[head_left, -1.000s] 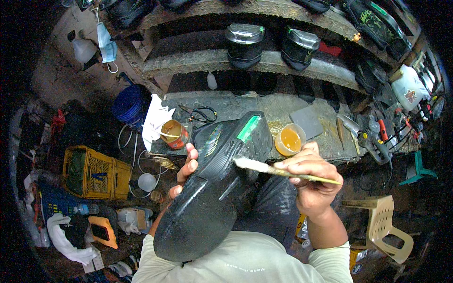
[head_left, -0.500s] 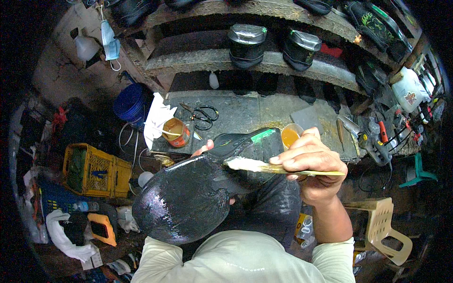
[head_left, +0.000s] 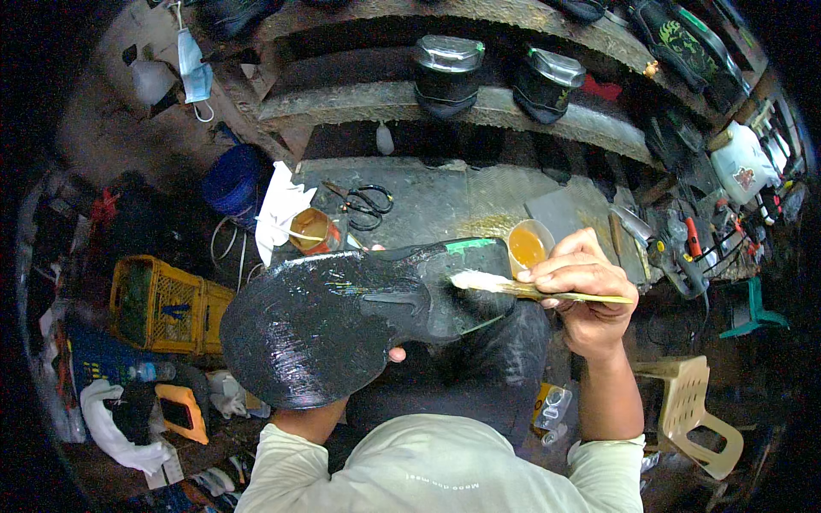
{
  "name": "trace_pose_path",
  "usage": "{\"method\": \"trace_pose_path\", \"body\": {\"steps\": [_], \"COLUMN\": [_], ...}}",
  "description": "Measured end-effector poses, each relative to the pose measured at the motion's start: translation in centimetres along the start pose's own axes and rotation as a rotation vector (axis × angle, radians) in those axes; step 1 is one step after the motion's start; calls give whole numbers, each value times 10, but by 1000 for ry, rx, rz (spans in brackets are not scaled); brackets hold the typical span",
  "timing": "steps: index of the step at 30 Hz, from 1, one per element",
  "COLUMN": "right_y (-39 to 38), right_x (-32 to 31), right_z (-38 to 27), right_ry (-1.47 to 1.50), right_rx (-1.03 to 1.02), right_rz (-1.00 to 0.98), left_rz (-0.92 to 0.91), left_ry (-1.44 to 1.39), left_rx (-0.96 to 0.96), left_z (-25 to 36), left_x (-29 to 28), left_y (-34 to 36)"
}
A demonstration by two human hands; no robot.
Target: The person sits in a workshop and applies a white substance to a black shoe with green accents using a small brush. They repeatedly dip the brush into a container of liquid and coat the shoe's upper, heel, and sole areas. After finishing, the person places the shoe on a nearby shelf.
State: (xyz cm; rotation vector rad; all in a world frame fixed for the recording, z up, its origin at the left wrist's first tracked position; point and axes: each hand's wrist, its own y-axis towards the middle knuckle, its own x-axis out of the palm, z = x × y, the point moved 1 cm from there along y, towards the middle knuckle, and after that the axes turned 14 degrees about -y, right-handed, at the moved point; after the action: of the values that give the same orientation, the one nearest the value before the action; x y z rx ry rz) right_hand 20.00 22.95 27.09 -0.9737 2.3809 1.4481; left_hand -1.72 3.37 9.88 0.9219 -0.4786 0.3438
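Note:
A black shoe (head_left: pixel 316 316) lies sole up across my lap area, its broad front end to the left and glossy as if wet. My left hand (head_left: pixel 397 354) grips it from beneath; only fingertips at its edges show, the rest is hidden. In my right hand (head_left: pixel 586 286) is a brush (head_left: pixel 483 282) with whitish bristles and a yellowish handle. Its bristle end is over the heel part of the sole; whether it touches I cannot tell. Just beyond my right fingers stands a cup (head_left: pixel 528 246) of amber liquid on the workbench (head_left: pixel 428 192).
Scissors (head_left: pixel 366 205) and an open can (head_left: pixel 310 231) with a stick in it are on the bench's left side. Tools (head_left: pixel 680 256) crowd its right end. More shoes (head_left: pixel 449 77) stand on the shelves. A yellow crate (head_left: pixel 167 303) is at left, a beige plastic chair (head_left: pixel 697 410) at right.
The shoe has turned so its whole sole faces up, and its front end has shifted left. The brush and my right hand have moved slightly right.

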Motion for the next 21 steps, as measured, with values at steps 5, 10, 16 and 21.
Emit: {"method": "trace_pose_path", "body": {"steps": [5, 10, 16, 21], "right_y": [6, 5, 5, 19], "right_x": [10, 8, -7, 1], "right_z": [-1, 0, -2, -3], "right_ry": [19, -18, -24, 9], "right_rx": [-51, -70, 2, -54], "right_rz": [-64, -135, -113, -80], "left_rz": [115, 206, 239, 239], "left_ry": [52, 116, 129, 118], "left_rx": [-62, -94, -121, -132], "left_z": [-5, -6, -13, -21], "left_x": [-10, -18, -21, -17], "left_y": [-18, -37, -46, -43]}}
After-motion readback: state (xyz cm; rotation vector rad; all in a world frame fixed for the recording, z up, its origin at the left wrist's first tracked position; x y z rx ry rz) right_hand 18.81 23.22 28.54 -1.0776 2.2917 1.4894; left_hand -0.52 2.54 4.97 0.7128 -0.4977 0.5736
